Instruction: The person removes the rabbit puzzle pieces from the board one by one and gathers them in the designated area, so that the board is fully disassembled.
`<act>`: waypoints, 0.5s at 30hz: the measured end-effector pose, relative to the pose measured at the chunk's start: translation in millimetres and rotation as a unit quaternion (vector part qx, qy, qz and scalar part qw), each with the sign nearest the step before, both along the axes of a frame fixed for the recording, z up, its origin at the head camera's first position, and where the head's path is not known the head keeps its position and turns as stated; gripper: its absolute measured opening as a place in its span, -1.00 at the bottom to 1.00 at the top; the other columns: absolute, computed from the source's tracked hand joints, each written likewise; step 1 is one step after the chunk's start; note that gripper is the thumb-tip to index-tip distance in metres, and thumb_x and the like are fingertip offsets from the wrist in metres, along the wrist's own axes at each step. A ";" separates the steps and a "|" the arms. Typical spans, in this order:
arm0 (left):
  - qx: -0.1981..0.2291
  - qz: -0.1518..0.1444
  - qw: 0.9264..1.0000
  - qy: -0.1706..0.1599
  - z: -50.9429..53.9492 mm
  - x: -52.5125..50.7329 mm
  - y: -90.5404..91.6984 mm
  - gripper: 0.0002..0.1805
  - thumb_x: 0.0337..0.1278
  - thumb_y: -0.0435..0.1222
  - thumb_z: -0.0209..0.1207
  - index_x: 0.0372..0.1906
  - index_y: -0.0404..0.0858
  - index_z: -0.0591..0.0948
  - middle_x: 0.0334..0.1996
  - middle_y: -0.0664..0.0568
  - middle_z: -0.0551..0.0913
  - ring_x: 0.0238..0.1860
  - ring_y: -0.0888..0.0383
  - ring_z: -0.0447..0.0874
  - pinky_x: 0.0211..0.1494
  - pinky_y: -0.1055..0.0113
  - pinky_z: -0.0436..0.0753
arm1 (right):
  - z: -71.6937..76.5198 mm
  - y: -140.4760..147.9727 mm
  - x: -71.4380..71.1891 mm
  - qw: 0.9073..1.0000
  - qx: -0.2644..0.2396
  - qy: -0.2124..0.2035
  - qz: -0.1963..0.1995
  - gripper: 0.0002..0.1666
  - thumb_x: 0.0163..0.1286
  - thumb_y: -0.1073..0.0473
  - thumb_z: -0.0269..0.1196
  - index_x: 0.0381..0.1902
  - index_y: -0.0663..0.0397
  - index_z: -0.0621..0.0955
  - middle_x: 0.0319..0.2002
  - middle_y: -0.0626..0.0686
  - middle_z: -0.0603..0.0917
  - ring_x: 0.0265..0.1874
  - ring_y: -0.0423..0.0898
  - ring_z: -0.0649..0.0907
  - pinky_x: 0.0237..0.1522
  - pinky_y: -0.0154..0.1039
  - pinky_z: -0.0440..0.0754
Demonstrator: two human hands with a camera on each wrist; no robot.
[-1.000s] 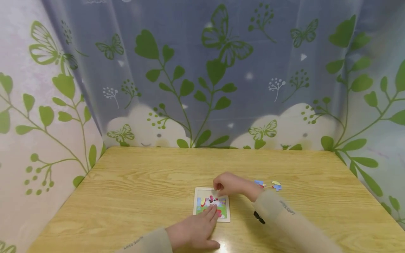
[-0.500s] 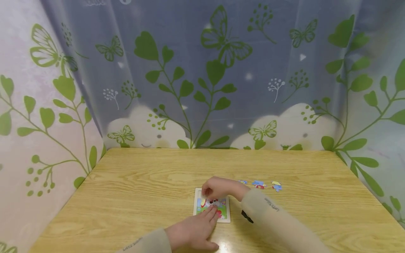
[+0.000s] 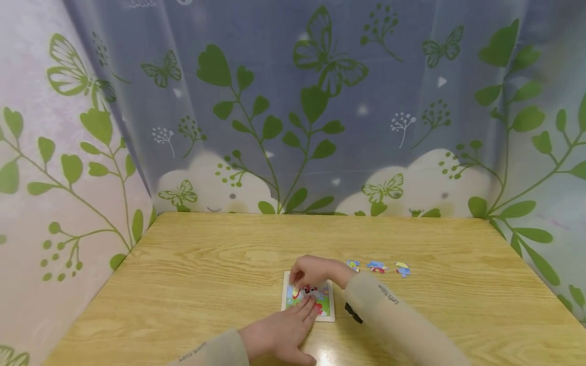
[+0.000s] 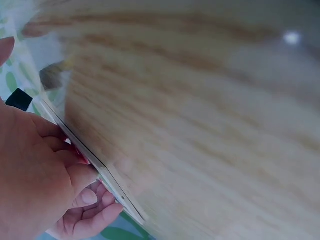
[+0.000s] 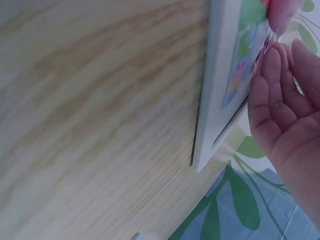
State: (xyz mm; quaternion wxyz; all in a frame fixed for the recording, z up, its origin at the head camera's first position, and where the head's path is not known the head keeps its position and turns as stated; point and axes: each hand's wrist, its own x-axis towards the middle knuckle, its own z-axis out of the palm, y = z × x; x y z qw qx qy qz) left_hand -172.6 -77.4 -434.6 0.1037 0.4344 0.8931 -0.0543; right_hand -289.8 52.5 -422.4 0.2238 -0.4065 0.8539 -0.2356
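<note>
The puzzle (image 3: 323, 300) looked light, stiff, best held by its frame (image 5: 215, 100); left hand (image 3: 289, 328) lay extended, right hand (image 3: 311, 270) curled, contents unclear.

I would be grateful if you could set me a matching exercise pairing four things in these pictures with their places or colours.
1. left hand
2. right hand
3. loose pieces
4. curtain

A. at the far part of the puzzle
B. blue-grey with green leaves
C. on its near part
D. on the table, beyond it and to the right

Pairs: 1-C, 2-A, 3-D, 4-B
</note>
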 end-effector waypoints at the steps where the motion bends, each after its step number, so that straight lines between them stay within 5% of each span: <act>1: -0.001 -0.001 1.000 0.003 0.2 -0.1 0.0 -0.02 -0.03 0.27 -0.11 0.31 -0.39 0.08 0.32 -0.24 -0.03 0.33 0.00 -0.15 0.29 0.36 0.00 | -0.1 -0.3 -0.4 1.000 -0.001 -0.004 -0.001 -0.89 0.14 0.40 0.19 -0.38 0.17 0.63 -0.48 -0.12 0.59 -0.48 -0.32 0.53 -0.35 -0.46 0.49; 15: -0.017 -0.007 1.000 0.022 2.0 -0.2 0.5 -0.02 -0.06 0.29 -0.11 0.31 -0.38 0.11 0.31 -0.22 0.02 0.32 0.02 -0.10 0.28 0.40 0.02 | -1.5 -5.0 0.3 0.999 0.000 -0.036 0.005 -0.87 0.12 0.41 0.21 -0.39 0.11 0.56 -0.50 -0.07 0.53 -0.50 -0.28 0.48 -0.40 -0.44 0.47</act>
